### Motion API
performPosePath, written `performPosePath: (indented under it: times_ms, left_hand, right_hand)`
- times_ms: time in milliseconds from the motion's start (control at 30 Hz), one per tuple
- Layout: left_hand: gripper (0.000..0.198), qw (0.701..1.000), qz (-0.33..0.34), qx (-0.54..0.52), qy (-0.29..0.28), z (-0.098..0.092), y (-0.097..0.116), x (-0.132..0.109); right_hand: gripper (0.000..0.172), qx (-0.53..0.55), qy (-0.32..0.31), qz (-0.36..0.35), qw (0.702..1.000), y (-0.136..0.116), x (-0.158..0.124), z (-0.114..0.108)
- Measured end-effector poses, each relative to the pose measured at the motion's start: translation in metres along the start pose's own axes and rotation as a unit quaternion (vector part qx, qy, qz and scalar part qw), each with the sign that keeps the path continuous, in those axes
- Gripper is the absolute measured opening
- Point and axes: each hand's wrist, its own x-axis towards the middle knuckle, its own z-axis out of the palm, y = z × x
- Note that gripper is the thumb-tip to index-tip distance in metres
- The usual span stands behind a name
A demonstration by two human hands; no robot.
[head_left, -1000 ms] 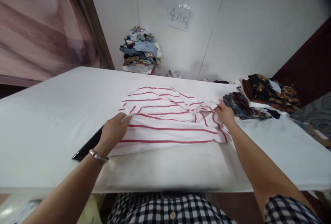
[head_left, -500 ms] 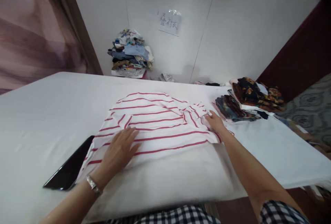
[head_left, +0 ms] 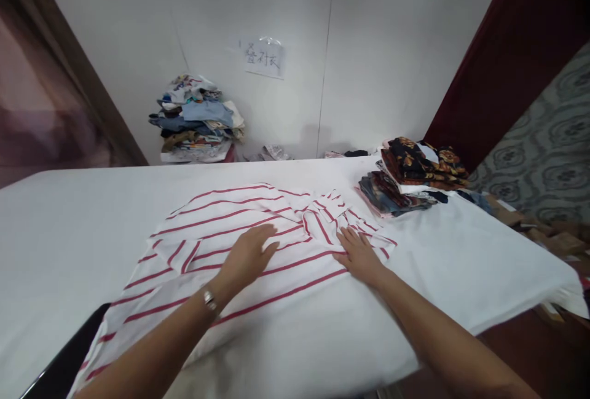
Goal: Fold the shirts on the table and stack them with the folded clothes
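A white shirt with red stripes (head_left: pixel 239 214) lies spread on the white-covered table, its collar end bunched up at the right. Over the middle of the shirt is my left hand (head_left: pixel 250 254), fingers stretched out; whether it presses on the cloth I cannot tell. My right hand (head_left: pixel 362 256) rests flat on the shirt just below the bunched collar, fingers spread. A bracelet (head_left: pixel 209 300) circles my left wrist. Neither hand grips anything.
A flat black object (head_left: pixel 69 356) lies at the shirt's left edge. Folded clothes (head_left: pixel 391 193) are stacked at the right, with a dark floral garment (head_left: pixel 415 162) on top. A tall clothes pile (head_left: pixel 198 119) stands by the wall, below a handwritten sign (head_left: pixel 264 59).
My left hand has moved right across the shirt. My right hand has let go of the collar area and now lies flat nearer to me. The camera view has turned right.
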Motion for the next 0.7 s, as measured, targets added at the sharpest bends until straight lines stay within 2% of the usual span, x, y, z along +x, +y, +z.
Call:
performPosePath:
  times_ms: [100, 233, 300, 333, 433, 500, 567, 700]
  left_hand:
    - [0.033, 0.998, 0.047, -0.012, -0.039, 0.033, 0.037, 0.063]
    - [0.040, 0.996, 0.031, 0.016, -0.081, 0.085, 0.077, 0.128]
    - [0.047, 0.995, 0.011, 0.027, -0.092, 0.109, 0.088, 0.150]
    - [0.045, 0.995, -0.002, 0.031, -0.098, 0.119, 0.090, 0.159]
    - [0.021, 0.993, -0.052, 0.031, -0.104, 0.132, 0.091, 0.183]
    - [0.020, 0.993, -0.087, 0.021, -0.081, 0.123, 0.086, 0.199]
    - [0.026, 0.993, -0.110, 0.007, -0.040, 0.100, 0.079, 0.213]
    - [0.031, 0.990, -0.127, -0.020, 0.066, 0.022, 0.062, 0.227]
  right_hand:
    - [0.067, -0.012, 0.006, -0.007, 1.000, 0.004, 0.000, 0.009]
    - [0.067, -0.004, 0.021, -0.017, 1.000, 0.008, 0.002, 0.010]
    - [0.067, 0.009, 0.020, -0.019, 1.000, 0.008, 0.002, 0.009]
    - [0.067, 0.019, 0.018, -0.018, 1.000, 0.008, 0.002, 0.009]
    - [0.067, 0.062, 0.016, -0.014, 0.998, 0.010, 0.000, 0.002]
    - [0.061, 0.096, 0.034, -0.013, 0.995, 0.012, -0.001, -0.005]
    - [0.052, 0.118, 0.074, -0.008, 0.990, 0.014, -0.003, -0.014]
    - [0.044, 0.110, 0.142, 0.042, 0.983, 0.019, -0.006, -0.026]
